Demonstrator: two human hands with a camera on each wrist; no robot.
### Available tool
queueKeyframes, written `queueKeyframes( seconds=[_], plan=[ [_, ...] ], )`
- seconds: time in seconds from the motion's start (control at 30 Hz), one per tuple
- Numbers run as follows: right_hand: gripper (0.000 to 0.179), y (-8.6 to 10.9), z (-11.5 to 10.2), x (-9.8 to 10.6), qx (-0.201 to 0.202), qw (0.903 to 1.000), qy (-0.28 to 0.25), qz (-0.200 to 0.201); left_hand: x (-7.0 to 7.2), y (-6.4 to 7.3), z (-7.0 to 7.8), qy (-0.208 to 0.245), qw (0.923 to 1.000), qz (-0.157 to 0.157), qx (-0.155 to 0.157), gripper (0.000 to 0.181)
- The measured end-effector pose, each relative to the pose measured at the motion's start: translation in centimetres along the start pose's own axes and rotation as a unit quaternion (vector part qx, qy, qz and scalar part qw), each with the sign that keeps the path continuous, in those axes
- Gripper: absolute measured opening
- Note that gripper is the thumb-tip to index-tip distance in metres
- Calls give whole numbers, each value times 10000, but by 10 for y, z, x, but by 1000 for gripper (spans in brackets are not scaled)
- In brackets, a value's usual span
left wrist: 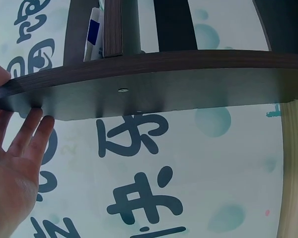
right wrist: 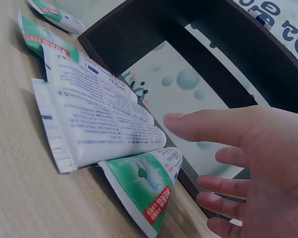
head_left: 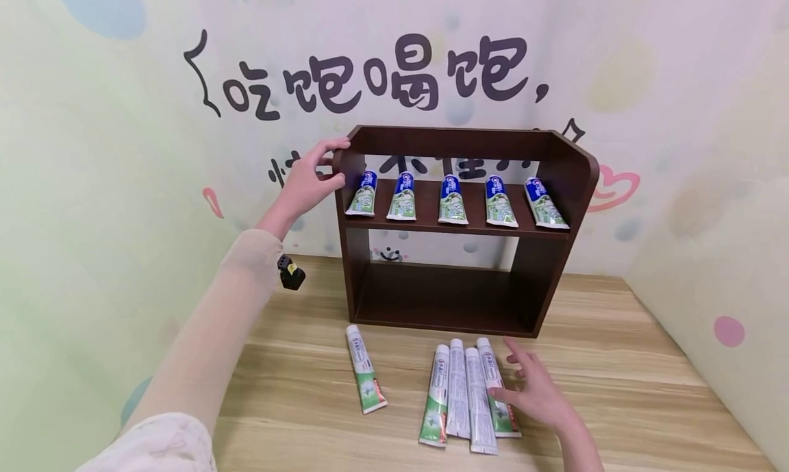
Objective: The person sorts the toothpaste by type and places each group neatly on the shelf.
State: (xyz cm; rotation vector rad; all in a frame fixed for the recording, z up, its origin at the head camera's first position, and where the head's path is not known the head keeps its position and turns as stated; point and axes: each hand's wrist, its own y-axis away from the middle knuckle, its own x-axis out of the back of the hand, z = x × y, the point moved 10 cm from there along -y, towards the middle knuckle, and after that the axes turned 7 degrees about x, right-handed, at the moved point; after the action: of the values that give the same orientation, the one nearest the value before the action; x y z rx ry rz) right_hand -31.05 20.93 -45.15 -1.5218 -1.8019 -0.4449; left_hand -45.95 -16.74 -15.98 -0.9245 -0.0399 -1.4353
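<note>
A dark brown two-tier shelf (head_left: 456, 143) stands upright on the table. My left hand (head_left: 308, 183) holds the upper edge of its left side panel (left wrist: 164, 89), fingertips against the outer face and thumb at the edge. On the upper tier lie several blue-and-green toothpaste tubes (head_left: 453, 201) in a spaced row. Several white-and-green toothpaste tubes (head_left: 457, 390) lie side by side in front of the shelf, two with the printed white side up. Above the rightmost tube (right wrist: 144, 186) my right hand (head_left: 537, 396) hovers, fingers spread, holding nothing. One more white-and-green tube (head_left: 366, 369) lies apart to the left.
The shelf's lower tier (head_left: 444, 294) has an open front and a gap in its back. A patterned wall with large black lettering (head_left: 413, 71) rises behind. The wooden tabletop (head_left: 629, 362) extends around the shelf. A small black device (head_left: 291, 273) is at my left wrist.
</note>
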Motion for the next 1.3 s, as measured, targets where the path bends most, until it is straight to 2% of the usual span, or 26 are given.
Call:
queueKeyframes(
  seconds=[0.3, 0.47, 0.7, 1.0, 1.3],
  plan=[
    [105, 4, 5, -6, -96, 9996, 13, -263, -3, 0, 4, 50, 9997, -212, 60, 54],
    [106, 4, 6, -9, -133, 9992, -36, -372, -1, 1, 2, 63, 9997, -201, 119, 55],
    [104, 2, 11, -15, -286, 9985, -72, -464, 0, 1, 0, 7, 9998, -178, 119, 54],
    [93, 2, 5, -24, -295, 9964, -489, -634, -1, -1, 0, 59, 9997, -187, 112, 54],
    [91, 1, 2, -24, -732, 9957, -72, -564, 0, 1, 1, 105, 9997, -143, 189, 56]
  ],
)
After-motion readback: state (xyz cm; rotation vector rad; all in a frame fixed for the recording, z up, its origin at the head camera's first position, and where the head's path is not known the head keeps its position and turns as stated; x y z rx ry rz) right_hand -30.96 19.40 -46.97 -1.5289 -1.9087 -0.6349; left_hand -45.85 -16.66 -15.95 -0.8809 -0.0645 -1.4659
